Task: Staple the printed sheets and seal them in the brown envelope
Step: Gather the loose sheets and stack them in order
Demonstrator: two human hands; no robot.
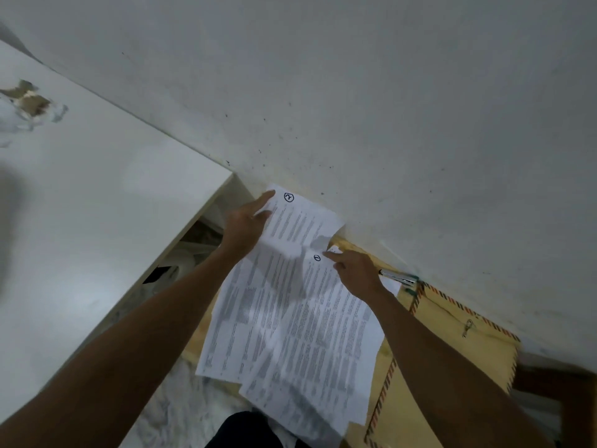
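Two printed sheets overlap on a small wooden surface by the wall. My left hand (245, 226) pinches the top left edge of the upper sheet (290, 227), which bears a circled 2. My right hand (355, 273) holds the top corner of the lower sheet (323, 334), marked with a circled 1. The brown envelope (452, 331), with red and blue striped borders and a metal clasp, lies to the right, partly under the sheets. A silver stapler (399, 277) lies just beyond my right hand, by the envelope's upper corner.
A white tabletop (80, 221) fills the left side, its edge close to my left forearm. A grey-white wall (387, 108) rises right behind the papers. White clutter lies in the gap under the table, and a pale fluffy rug (181, 412) covers the floor below.
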